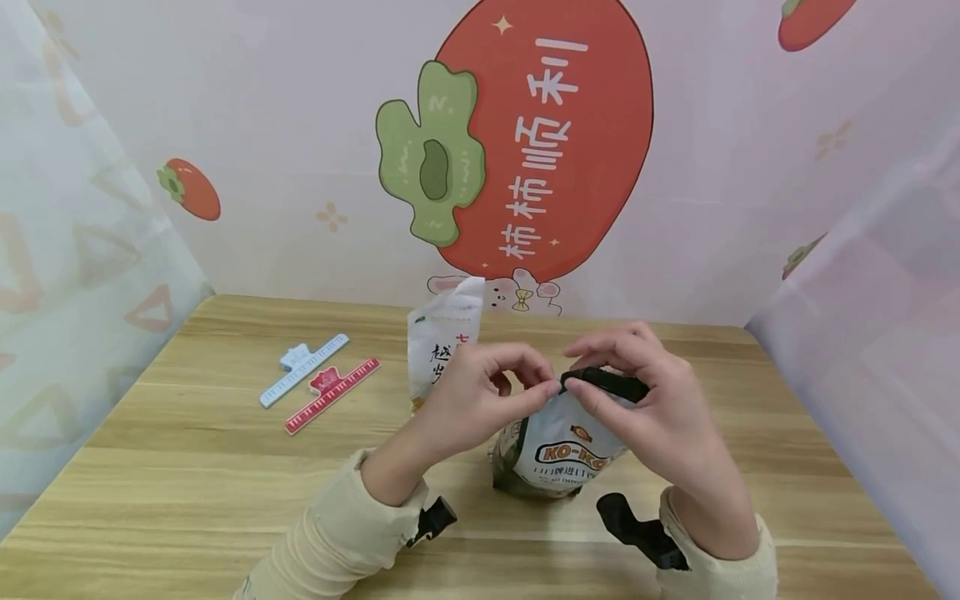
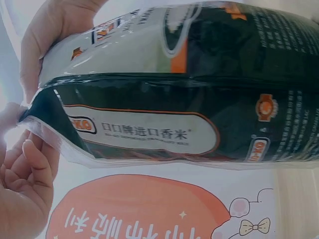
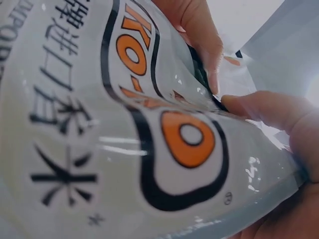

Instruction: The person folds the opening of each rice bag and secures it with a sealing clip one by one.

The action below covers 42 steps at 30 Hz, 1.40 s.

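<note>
A KO-KO rice bag (image 1: 558,454) stands upright on the table, its white front towards me and its dark green side panel (image 2: 134,94) filling the left wrist view. At the bag's top left corner my left hand (image 1: 472,396) pinches the edge between thumb and forefinger. My right hand (image 1: 656,400) grips the top edge on the other side, thumb in front and fingers behind. Between its thumb and fingers runs a dark strip (image 1: 611,383), seemingly the folded bag top. In the right wrist view the printed front (image 3: 189,139) is creased below the fingertips.
Behind my left hand stands a smaller white bag (image 1: 442,333) with black lettering, partly hidden. A light blue clip (image 1: 303,371) and a red clip (image 1: 333,396) lie on the left of the wooden table (image 1: 187,467). Printed cloth walls surround the table's back and sides.
</note>
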Motion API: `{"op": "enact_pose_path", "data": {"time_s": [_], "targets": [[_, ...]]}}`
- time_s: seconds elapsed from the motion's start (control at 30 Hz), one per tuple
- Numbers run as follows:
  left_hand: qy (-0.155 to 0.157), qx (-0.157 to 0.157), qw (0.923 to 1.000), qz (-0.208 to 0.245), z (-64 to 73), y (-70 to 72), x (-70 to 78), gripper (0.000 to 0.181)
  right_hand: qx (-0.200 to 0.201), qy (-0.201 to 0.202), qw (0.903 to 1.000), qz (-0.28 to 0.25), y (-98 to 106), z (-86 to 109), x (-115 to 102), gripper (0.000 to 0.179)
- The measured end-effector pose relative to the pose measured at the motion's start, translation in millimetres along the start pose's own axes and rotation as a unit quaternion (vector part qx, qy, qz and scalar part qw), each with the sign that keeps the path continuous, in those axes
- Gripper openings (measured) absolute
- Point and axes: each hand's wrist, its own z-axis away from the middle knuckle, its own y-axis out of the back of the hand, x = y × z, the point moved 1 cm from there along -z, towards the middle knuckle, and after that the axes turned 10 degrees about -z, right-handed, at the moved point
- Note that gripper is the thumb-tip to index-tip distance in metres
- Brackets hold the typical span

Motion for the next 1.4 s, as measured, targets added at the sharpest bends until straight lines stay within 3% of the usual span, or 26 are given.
{"op": "enact_pose_path", "data": {"time_s": [0.13,0.33,0.6,0.93,1.23,1.3,1.4], "targets": [[-0.032,0.011,0.9993,-0.018,0.2,-1.0,-0.3,0.003,-0.004,-0.014,0.9996,0.024,1,0.0,0,0.03],[-0.066,0.036,0.997,-0.019,0.3,-3.5,-1.3,0.002,-0.004,0.018,0.9996,0.019,2,-2.4,1,0.028],[-0.066,0.041,0.996,-0.044,7.8,-6.6,-7.2,0.004,0.015,0.031,0.9993,-0.016,2,-3.2,2,0.028],[-0.051,0.044,0.9973,-0.032,11.1,-5.1,-6.4,0.005,-0.004,0.022,0.9997,-0.005,2,-0.6,4,0.031],[-0.047,0.047,0.9965,-0.051,11.1,-4.0,-2.0,0.002,0.011,0.062,0.998,-0.009,-1,0.5,8,0.033],[-0.058,0.055,0.9953,-0.054,9.5,-4.0,-1.9,0.003,0.017,0.061,0.998,-0.006,-1,0.9,8,0.034],[-0.104,0.074,0.9897,-0.064,6.3,-4.3,-2.6,0.008,0.026,0.059,0.9979,-0.001,-1,1.6,8,0.034]]}}
